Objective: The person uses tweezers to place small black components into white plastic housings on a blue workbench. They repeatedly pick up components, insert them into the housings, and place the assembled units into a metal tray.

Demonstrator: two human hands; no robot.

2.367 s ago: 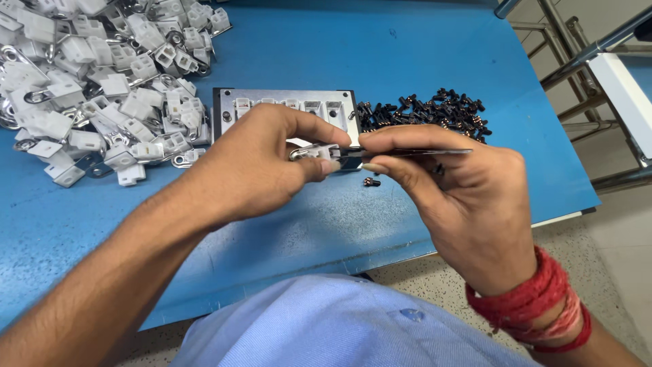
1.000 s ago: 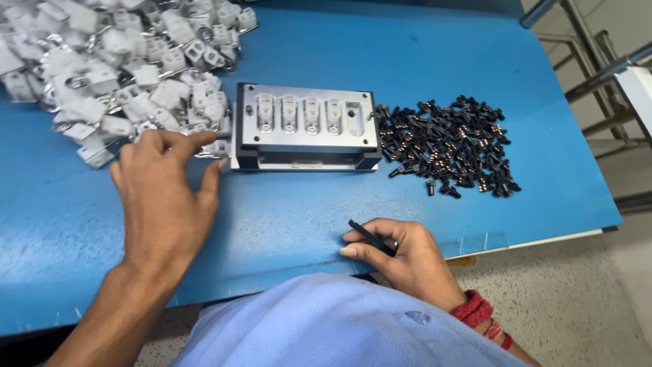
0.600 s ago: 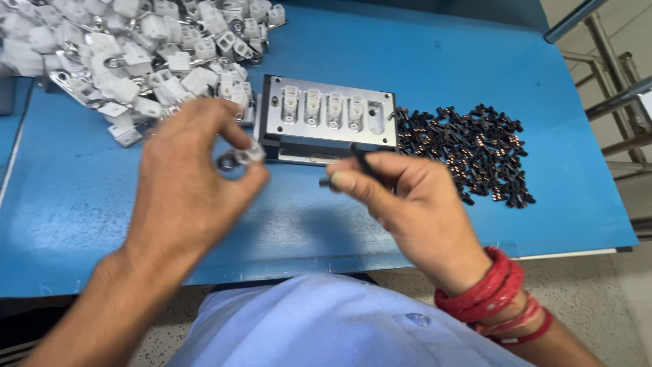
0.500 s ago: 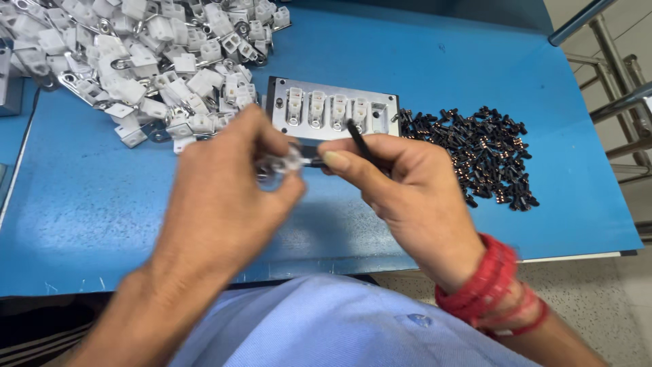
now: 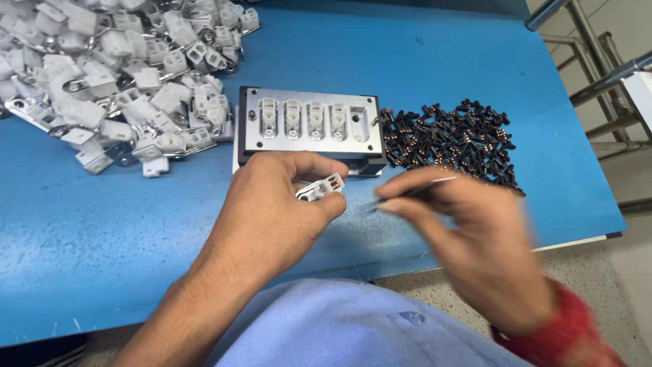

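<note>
My left hand (image 5: 275, 211) pinches a small white plastic connector housing (image 5: 320, 187) between thumb and fingers, just in front of a grey metal fixture block (image 5: 309, 128). The block holds several white housings in its row of slots. My right hand (image 5: 468, 238), blurred by motion, grips thin dark tweezers (image 5: 415, 190) whose tips point left toward the held housing, a short gap away. A pile of small black parts with copper windings (image 5: 451, 139) lies right of the block.
A large heap of white housings with metal clips (image 5: 119, 81) covers the back left of the blue table (image 5: 102, 231). The table's front edge runs just before my torso. A metal rack frame (image 5: 598, 61) stands at the right, over a speckled floor.
My left hand fetched a white housing from the heap and brought it in front of the block. My right hand rose from the table edge with the tweezers, met the housing, then drew slightly right.
</note>
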